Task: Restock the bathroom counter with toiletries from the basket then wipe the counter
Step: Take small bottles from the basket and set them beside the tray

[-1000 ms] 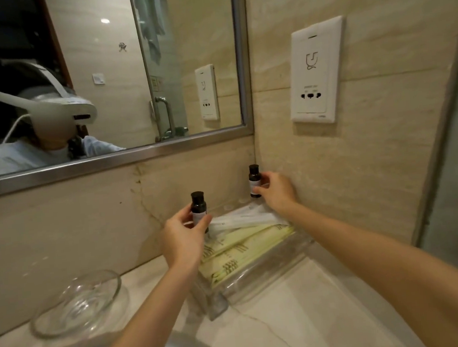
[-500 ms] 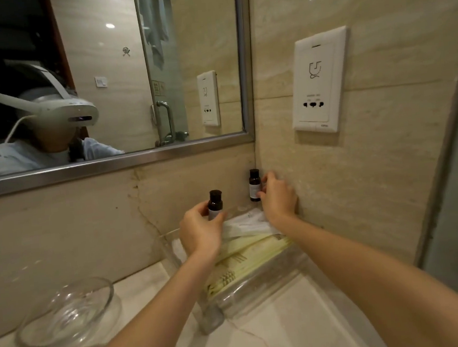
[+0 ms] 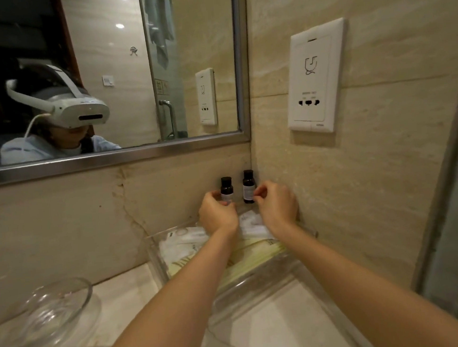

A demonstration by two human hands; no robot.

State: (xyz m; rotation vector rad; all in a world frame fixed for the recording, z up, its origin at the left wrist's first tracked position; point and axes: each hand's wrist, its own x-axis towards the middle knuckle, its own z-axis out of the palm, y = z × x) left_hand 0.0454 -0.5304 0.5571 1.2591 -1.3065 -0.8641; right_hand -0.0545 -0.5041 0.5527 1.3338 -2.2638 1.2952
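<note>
Now outstretched side by side: left hand (image 3: 218, 215) grips left bottle (image 3: 226, 188), right hand (image 3: 277, 205) pinches right bottle (image 3: 248, 186).

I log the left bottle (image 3: 226, 189) and right bottle (image 3: 248, 186) as dark brown and glossy. Plastic or glass, I cannot tell. Caps black, matt; labels pale, paper-like. Tray (image 3: 248, 285): clear hard plastic, glossy, thick walls. Sachets (image 3: 182, 242) in it: white, slightly crinkled film. Packets (image 3: 257, 256): pale yellow-green, smooth wrap. Dish (image 3: 45, 314): clear glass, shiny. Counter (image 3: 266, 327): pale polished stone, fine veins, gloss. Wall (image 3: 61, 229): beige stone-look tile, smooth satin sheen, one rough dark crack. Mirror frame (image 3: 110, 160): brushed metal, dull shine. Socket plate (image 3: 315, 77): white plastic, smooth, semi-gloss.
</note>
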